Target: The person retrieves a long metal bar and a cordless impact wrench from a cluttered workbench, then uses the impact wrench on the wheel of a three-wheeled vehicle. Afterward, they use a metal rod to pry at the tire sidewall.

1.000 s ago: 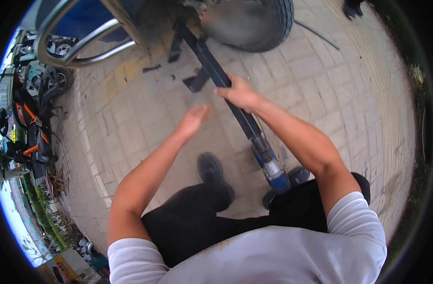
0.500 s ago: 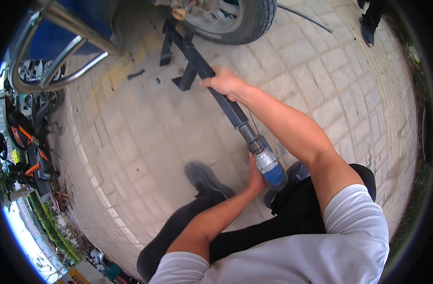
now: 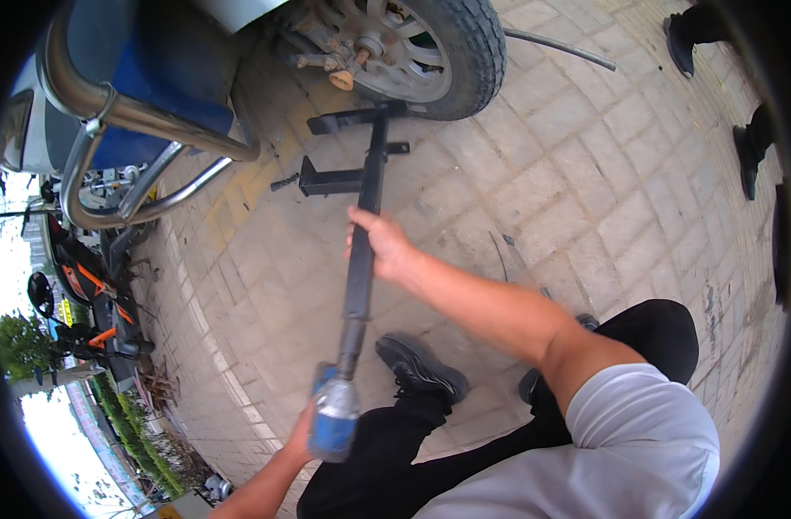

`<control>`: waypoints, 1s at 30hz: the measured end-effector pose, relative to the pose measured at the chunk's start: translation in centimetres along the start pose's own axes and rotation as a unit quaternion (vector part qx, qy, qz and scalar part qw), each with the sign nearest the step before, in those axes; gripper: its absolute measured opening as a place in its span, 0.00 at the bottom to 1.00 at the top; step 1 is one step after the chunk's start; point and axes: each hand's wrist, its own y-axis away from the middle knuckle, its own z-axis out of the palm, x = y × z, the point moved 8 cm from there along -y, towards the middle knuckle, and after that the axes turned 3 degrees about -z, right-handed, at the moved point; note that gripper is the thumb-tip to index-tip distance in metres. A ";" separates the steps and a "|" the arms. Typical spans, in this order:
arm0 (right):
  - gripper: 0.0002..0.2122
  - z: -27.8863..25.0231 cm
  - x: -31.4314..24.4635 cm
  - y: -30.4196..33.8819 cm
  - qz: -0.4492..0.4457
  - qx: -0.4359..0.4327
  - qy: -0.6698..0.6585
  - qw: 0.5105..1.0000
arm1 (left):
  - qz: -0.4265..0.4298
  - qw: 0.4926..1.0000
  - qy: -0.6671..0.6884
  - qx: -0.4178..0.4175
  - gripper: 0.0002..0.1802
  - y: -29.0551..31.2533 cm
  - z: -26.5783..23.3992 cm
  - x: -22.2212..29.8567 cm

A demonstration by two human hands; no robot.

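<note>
With my right hand (image 3: 385, 245) I grip a long black square metal bar (image 3: 358, 290) near its middle, fingers wrapped round it. Side brackets stick out from its far part, whose end lies beside the vehicle wheel (image 3: 447, 52). At the bar's near end, a dark socket joins it to a blue and silver impact wrench (image 3: 337, 415). My left hand (image 3: 300, 435) is closed on the wrench from its left side; most of those fingers are hidden behind it. The wrench looks slightly blurred.
A bent chrome tube guard (image 3: 145, 134) juts out at the upper left, beside a blue panel. A thin rod (image 3: 564, 48) lies on the paving right of the wheel. Dark shoes of other people (image 3: 746, 163) stand at the far right. Parked motorbikes (image 3: 89, 285) line the left.
The wrench and the bar's near end have swung left, with my left hand on the wrench. The bar now points nearly straight away from me, its brackets turned. My right hand has come nearer.
</note>
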 end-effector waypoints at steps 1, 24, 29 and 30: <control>0.10 0.5 1.2 0.4 -0.004 0.013 -0.036 0.999 | 0.057 0.996 0.016 -0.065 0.17 1.8 1.5 2.0; 0.07 -12.3 -16.5 8.2 -0.286 0.092 -0.077 0.951 | 0.285 0.590 -0.736 -0.172 0.22 -11.2 11.2 7.4; 0.07 -13.8 -14.8 7.4 -0.253 0.081 -0.069 0.962 | 0.263 0.759 -0.564 -0.191 0.24 -14.9 7.7 5.4; 0.07 -14.4 -14.4 7.4 -0.247 0.102 -0.071 0.961 | 0.267 0.761 -0.559 -0.194 0.23 -15.7 6.9 4.9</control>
